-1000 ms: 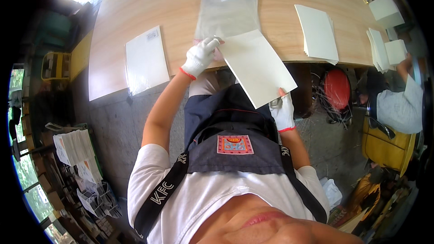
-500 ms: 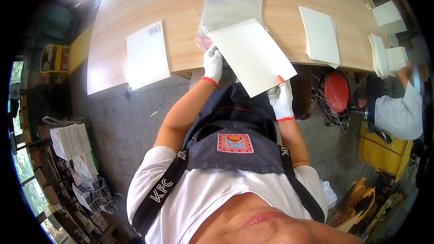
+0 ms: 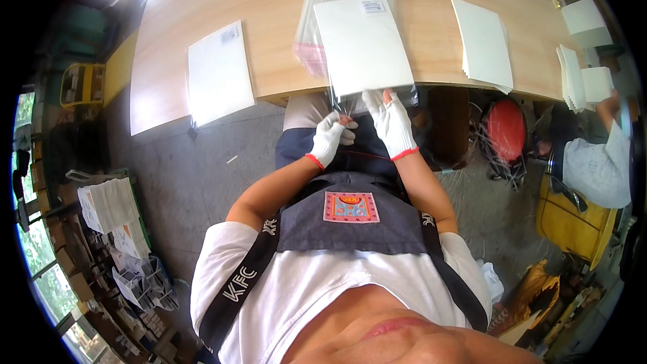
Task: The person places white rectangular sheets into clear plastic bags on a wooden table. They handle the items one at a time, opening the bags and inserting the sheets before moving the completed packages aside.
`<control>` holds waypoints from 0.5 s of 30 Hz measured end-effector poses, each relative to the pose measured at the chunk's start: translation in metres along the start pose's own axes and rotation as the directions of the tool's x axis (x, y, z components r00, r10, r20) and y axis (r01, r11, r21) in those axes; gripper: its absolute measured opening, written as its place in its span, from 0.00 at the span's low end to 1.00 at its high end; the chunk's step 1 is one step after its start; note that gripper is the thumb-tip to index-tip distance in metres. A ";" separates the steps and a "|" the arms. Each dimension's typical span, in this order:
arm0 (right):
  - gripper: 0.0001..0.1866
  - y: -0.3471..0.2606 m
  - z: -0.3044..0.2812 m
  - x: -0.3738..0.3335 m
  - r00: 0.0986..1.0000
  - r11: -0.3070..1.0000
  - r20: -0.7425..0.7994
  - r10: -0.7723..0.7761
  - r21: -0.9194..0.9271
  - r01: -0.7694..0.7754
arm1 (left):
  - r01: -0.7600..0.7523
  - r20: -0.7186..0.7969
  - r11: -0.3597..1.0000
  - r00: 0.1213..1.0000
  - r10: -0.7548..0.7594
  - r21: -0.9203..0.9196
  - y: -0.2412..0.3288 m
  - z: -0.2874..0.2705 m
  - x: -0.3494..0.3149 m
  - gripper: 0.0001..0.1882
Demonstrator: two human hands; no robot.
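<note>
A white card or thin board (image 3: 364, 47) lies at the table's near edge, inside a clear plastic bag (image 3: 340, 102) with a small label at its top. My gloved left hand (image 3: 330, 138) is closed on the near, open edge of that bag. My gloved right hand (image 3: 391, 125) rests against the card's near edge, fingers stretched out and the bare thumb showing. Beneath and beyond the card lies a pile of clear plastic bags (image 3: 311, 20) with pinkish strips at the near end.
To the left lies a bagged white card (image 3: 221, 74) with a label. A stack of white cards (image 3: 484, 44) sits to the right. Farther right are more white stacks (image 3: 588, 23), a red stool seat (image 3: 505, 128), and another person's sleeve (image 3: 596, 168) beside a yellow chair (image 3: 573, 219).
The white card, tilted in both hands before, now lies straight inside a labelled bag. My left hand has come down to the bag's edge; my right hand has shifted left to the card's near edge.
</note>
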State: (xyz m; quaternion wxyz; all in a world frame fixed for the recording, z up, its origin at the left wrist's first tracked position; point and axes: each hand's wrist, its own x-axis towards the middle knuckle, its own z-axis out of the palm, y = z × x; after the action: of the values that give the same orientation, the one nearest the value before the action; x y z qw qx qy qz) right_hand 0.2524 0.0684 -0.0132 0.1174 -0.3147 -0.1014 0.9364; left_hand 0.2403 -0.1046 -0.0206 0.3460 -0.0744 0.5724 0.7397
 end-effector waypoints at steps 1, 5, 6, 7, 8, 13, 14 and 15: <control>0.15 0.001 0.002 0.001 1.000 1.000 0.016 0.010 0.011 -0.010 | 0.005 -0.004 1.000 1.000 -0.005 -0.010 0.004 -0.001 0.002 0.09; 0.16 -0.001 0.004 -0.023 0.980 0.971 0.049 0.192 -0.151 -0.183 | 0.211 0.122 0.967 0.973 -0.195 -0.145 0.018 -0.016 0.012 0.11; 0.16 -0.004 0.004 -0.030 0.967 0.927 0.140 0.214 -0.342 -0.156 | 0.326 0.209 0.927 0.935 -0.287 -0.184 0.027 -0.019 0.009 0.13; 0.17 -0.007 0.004 -0.037 0.941 0.849 0.224 0.254 -0.517 -0.106 | 0.377 0.205 0.924 0.911 -0.357 -0.069 0.035 -0.020 0.005 0.18; 0.17 -0.010 0.009 -0.044 0.903 0.743 0.300 0.309 -0.669 -0.032 | 0.337 0.171 0.939 0.931 -0.322 -0.067 0.042 -0.019 0.001 0.19; 0.08 0.006 0.054 -0.050 0.868 -0.202 0.472 0.153 -0.845 0.495 | 0.117 -0.012 0.993 0.993 -0.117 0.011 0.049 -0.031 0.011 0.13; 0.08 0.011 0.050 -0.041 0.792 -0.329 0.591 0.153 -0.725 0.605 | 0.098 -0.039 0.995 0.994 -0.097 0.031 0.049 -0.035 0.012 0.12; 0.07 0.016 0.049 -0.033 0.697 -0.446 0.696 0.174 -0.575 0.686 | 0.105 -0.042 0.994 0.994 -0.104 0.039 0.049 -0.037 0.011 0.11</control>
State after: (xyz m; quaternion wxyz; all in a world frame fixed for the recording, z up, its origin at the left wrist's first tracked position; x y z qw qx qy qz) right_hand 0.2460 0.0383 0.0395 0.0383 0.0428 -0.9173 0.3941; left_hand 0.1922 -0.1385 0.0009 0.3742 -0.1118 0.5897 0.7069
